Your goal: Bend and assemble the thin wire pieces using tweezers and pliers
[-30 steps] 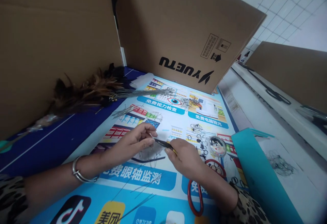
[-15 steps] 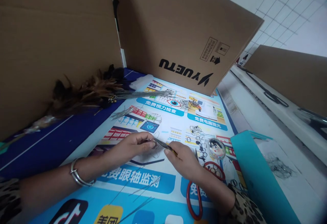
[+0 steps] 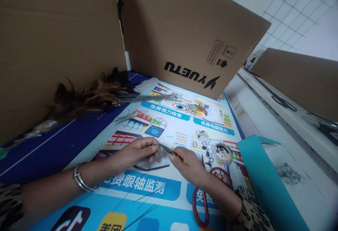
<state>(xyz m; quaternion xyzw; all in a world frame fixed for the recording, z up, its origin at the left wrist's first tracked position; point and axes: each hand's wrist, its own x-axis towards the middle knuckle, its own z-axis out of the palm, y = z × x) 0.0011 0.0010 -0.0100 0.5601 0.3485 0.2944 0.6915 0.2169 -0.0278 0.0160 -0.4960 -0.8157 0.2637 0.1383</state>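
Near the middle of the printed sheet, my left hand (image 3: 144,149) is closed, thumb against fingers, on a thin bent wire (image 3: 161,141). A fine loop of it stands out above the fingertips. My right hand (image 3: 188,162) grips a pair of dark, slender tweezers (image 3: 169,149). Their pointed end reaches left to the wire at my left fingertips; whether the tips pinch it is too small to tell. Beneath my right forearm lie red-handled scissors (image 3: 200,208), partly covered. Loose straight wires (image 3: 144,213) are scattered in front of my left hand.
A wire bundle (image 3: 148,98) lies behind my hands, beside brown feathers (image 3: 89,95). Small black rings (image 3: 208,155) and a round clear case (image 3: 223,153) sit to the right, near a turquoise box (image 3: 271,181). Cardboard panels (image 3: 190,30) stand at the back and left.
My left hand's lower fingers have shifted a little around the wire, and its loop looks smaller above the fingertips. The tweezers stay at the left fingertips, almost in place.
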